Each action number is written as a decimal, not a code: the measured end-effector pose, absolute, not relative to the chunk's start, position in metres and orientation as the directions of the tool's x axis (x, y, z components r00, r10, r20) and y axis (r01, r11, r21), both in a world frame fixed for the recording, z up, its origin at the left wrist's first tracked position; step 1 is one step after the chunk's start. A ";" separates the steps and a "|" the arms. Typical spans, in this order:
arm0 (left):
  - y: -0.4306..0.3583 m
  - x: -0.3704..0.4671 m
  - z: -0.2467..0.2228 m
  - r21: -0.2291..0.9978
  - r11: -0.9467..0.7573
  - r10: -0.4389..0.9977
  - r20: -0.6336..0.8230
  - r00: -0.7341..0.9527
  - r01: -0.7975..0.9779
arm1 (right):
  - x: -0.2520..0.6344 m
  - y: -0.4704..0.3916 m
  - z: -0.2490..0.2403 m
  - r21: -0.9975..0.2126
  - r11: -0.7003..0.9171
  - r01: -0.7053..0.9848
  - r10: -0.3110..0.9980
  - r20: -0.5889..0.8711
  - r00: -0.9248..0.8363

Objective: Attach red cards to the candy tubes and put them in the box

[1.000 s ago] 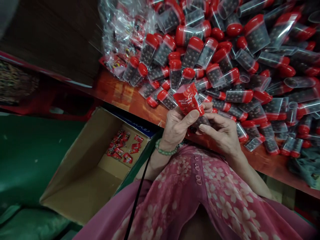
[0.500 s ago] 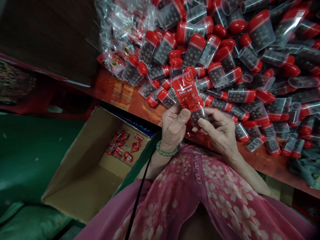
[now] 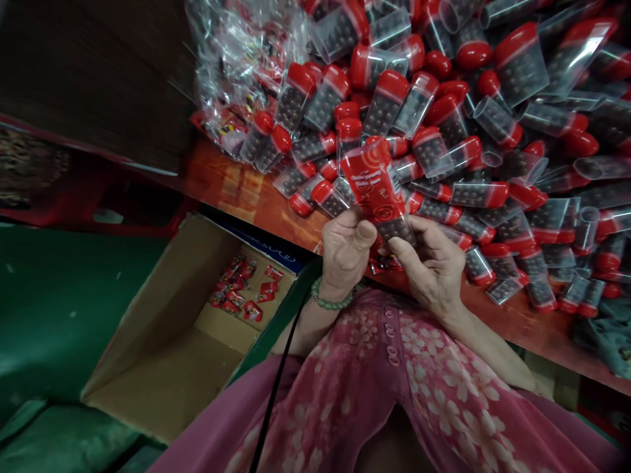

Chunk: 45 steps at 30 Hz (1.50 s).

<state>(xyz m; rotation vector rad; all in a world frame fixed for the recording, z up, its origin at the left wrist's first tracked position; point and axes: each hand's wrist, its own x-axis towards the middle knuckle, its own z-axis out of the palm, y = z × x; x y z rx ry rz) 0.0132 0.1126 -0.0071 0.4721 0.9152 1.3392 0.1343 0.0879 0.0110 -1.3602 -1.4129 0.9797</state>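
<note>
Both hands hold one red printed plastic packet [image 3: 373, 174] at the table's near edge. Dark round balls [image 3: 398, 228] show through its clear lower end. My right hand [image 3: 436, 266] pinches that lower end between thumb and fingers. On the packet's left edge my left hand [image 3: 345, 253] is closed, thumb up against it; its fingertips are partly hidden behind. Just beyond lies a heap of clear plastic tubes [image 3: 387, 105] with red ends, filled with dark balls. Small red pieces [image 3: 384, 264] lie beneath the hands, too covered to make out.
An open cardboard box [image 3: 162, 387] stands below on the left, with several small red packets [image 3: 236, 282] inside. Crinkled clear plastic bags [image 3: 246, 59] lie at the table's [image 3: 236, 187] far left. Dark cloth [image 3: 608, 341] sits at the right edge. A black cord [image 3: 276, 387] hangs by my left arm.
The packet has turned slightly and its print is now smeared by motion. Both hands have shifted a little down in view, still on the packet.
</note>
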 end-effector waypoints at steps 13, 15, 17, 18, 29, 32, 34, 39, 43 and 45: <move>0.120 0.008 0.005 0.757 0.264 0.961 -0.261 0.093 -0.598 | 0.135 0.090 0.008 -0.658 0.416 0.628 0.881 0.463 -0.097; 0.119 0.010 0.006 0.756 0.250 0.962 -0.266 0.065 -0.604 | 0.135 0.091 0.008 -0.625 0.385 0.679 0.889 0.449 -0.091; 0.119 0.012 0.006 0.770 0.245 0.960 -0.276 0.040 -0.589 | 0.136 0.092 0.011 -0.677 0.325 0.661 0.926 0.370 -0.076; 0.119 0.012 0.005 0.778 0.246 0.959 -0.282 0.029 -0.578 | 0.136 0.094 0.012 -0.731 0.289 0.618 0.947 0.312 -0.074; 0.114 0.004 0.006 0.786 0.266 0.961 -0.265 0.084 -0.557 | 0.142 0.100 0.022 -0.967 0.044 0.252 0.996 0.021 -0.091; 0.116 0.004 0.004 0.761 0.311 0.946 -0.308 0.105 -0.569 | 0.143 0.101 0.020 -0.983 -0.119 0.141 0.979 -0.139 -0.148; 0.117 0.006 0.003 0.760 0.317 0.942 -0.320 0.097 -0.568 | 0.141 0.101 0.017 -0.968 -0.045 0.246 0.993 -0.070 -0.093; 0.119 0.014 0.000 0.756 0.263 0.941 -0.338 -0.013 -0.600 | 0.134 0.101 0.013 -0.884 0.132 0.448 0.990 0.140 -0.015; 0.117 0.012 -0.001 0.787 0.256 0.946 -0.323 -0.022 -0.561 | 0.133 0.105 0.018 -0.978 -0.123 0.167 0.989 -0.134 -0.058; 0.117 0.009 -0.003 0.807 0.260 0.953 -0.302 0.009 -0.530 | 0.133 0.107 0.020 -0.979 -0.188 0.081 0.978 -0.194 -0.079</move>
